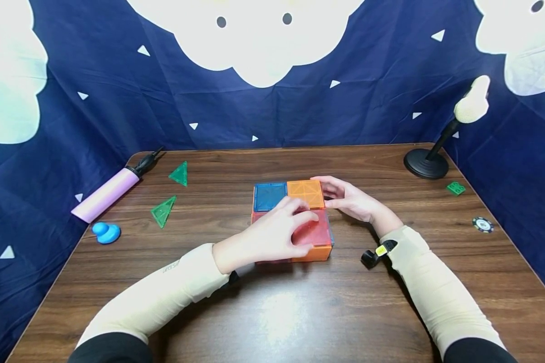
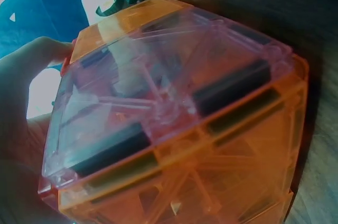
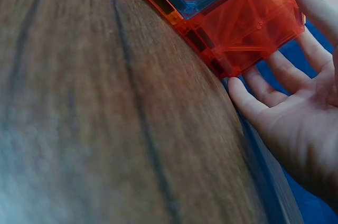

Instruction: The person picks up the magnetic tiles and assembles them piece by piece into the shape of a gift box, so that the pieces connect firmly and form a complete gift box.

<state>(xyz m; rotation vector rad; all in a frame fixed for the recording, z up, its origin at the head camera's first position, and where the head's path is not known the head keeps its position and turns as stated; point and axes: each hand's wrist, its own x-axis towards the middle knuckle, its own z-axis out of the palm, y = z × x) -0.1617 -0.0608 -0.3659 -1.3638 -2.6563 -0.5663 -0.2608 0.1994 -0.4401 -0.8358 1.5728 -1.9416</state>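
A flat box of see-through magnetic tiles (image 1: 320, 252) sits mid-table, its top made of a blue tile (image 1: 269, 196), an orange tile (image 1: 305, 193) and a red tile (image 1: 320, 232). My left hand (image 1: 277, 232) lies on the red tile, fingers spread over it. In the left wrist view the box (image 2: 174, 102) fills the frame with a finger (image 2: 37, 55) at its corner. My right hand (image 1: 351, 199) is at the box's far right side. In the right wrist view its straight fingers (image 3: 253, 102) touch the orange side wall (image 3: 237, 23).
Two green triangle tiles (image 1: 179, 174) (image 1: 163, 210), a pink pump (image 1: 106, 194) and a blue knob-shaped toy (image 1: 105, 232) lie at the left. At the right are a black stand (image 1: 426, 163), a small green brick (image 1: 455, 188) and a chip (image 1: 483, 224). Blue cloth surrounds the table.
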